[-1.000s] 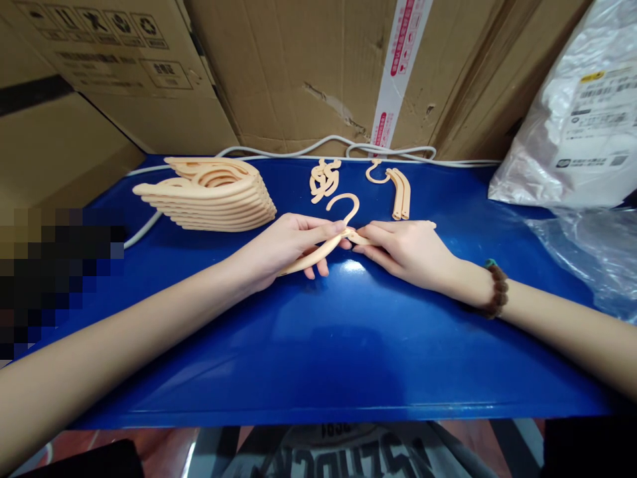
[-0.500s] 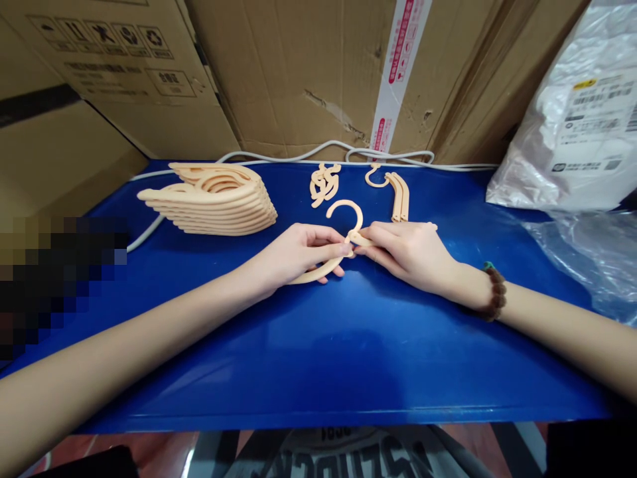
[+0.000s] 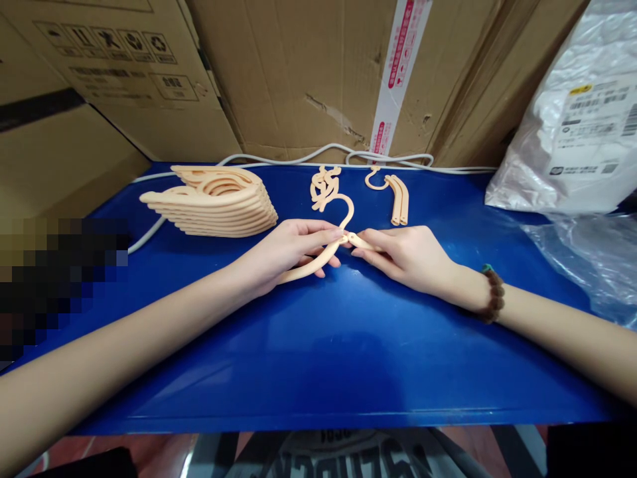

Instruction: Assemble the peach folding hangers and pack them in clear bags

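My left hand (image 3: 291, 251) pinches a beige plastic hanger arm (image 3: 314, 263) together with the base of a curved hanger hook (image 3: 350, 211), which stands up above the fingertips. In my right hand (image 3: 415, 255), thumb and fingers are closed on a second hanger arm (image 3: 364, 243); its pierced end points left, right beside the joint in the left hand. Whether the two ends touch is hard to tell. Much of the second arm is hidden under the right hand. Behind the hands lie a heap of loose hooks (image 3: 324, 188), a single hook (image 3: 374, 180) and two loose hanger arms (image 3: 399, 200).
Several folded hangers (image 3: 219, 209) form a stack at the left on the blue table (image 3: 318, 358). A white cable (image 3: 293, 159) runs along the back, before cardboard boxes (image 3: 308, 73). At the right stands a plastic-wrapped package (image 3: 572, 133) with clear film (image 3: 582, 259) near it.
The hook and the arm in my left hand have shifted slightly left. The end of the right-hand arm now shows apart from the hook, where before they overlapped.
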Motion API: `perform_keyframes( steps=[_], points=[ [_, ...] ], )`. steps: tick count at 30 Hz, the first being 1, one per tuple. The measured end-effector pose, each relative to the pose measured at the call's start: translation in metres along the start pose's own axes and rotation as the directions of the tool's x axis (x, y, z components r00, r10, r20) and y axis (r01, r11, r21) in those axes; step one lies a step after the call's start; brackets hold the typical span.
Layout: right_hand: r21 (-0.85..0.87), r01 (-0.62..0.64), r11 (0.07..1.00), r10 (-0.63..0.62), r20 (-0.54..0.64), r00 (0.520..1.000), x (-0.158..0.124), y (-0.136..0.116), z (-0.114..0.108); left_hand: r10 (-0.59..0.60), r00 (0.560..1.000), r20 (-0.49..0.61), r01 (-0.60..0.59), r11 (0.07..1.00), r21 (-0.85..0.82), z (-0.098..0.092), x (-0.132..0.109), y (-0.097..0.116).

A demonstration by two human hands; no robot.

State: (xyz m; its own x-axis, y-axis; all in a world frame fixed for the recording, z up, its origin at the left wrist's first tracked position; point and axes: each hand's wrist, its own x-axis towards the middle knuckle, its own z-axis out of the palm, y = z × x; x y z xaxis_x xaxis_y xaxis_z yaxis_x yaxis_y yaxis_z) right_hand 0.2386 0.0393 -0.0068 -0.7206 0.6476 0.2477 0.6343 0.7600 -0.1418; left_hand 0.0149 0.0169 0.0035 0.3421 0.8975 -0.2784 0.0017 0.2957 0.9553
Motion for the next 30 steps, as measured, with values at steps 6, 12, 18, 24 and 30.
perform_keyframes(
  steps=[6, 12, 18, 24, 30],
  points=[
    [0.009, 0.052, 0.999, -0.052, -0.015, 0.999, 0.0003, 0.0015, 0.0006, 0.014, 1.000, -0.008, -0.014, 1.000, 0.023, -0.0017, -0.0004, 0.0017],
    [0.010, 0.093, 0.996, -0.093, -0.016, 0.996, 0.0002, 0.0032, 0.0017, 0.023, 0.999, 0.031, -0.024, 0.999, 0.027, -0.0034, -0.0006, 0.0017],
    [-0.001, 0.102, 0.995, -0.102, -0.045, 0.994, -0.0013, 0.0030, 0.0023, 0.037, 0.998, 0.045, -0.040, 0.998, 0.055, -0.0050, -0.0015, 0.0022],
    [0.009, 0.121, 0.993, -0.120, -0.047, 0.992, -0.0015, 0.0033, 0.0017, 0.036, 0.999, 0.028, -0.038, 0.995, 0.096, -0.0034, -0.0014, 0.0041],
    [-0.054, 0.183, 0.982, -0.188, -0.105, 0.977, -0.0007, 0.0043, 0.0031, 0.070, 0.996, 0.056, -0.078, 0.984, 0.160, -0.0028, -0.0016, 0.0056]
  ],
)
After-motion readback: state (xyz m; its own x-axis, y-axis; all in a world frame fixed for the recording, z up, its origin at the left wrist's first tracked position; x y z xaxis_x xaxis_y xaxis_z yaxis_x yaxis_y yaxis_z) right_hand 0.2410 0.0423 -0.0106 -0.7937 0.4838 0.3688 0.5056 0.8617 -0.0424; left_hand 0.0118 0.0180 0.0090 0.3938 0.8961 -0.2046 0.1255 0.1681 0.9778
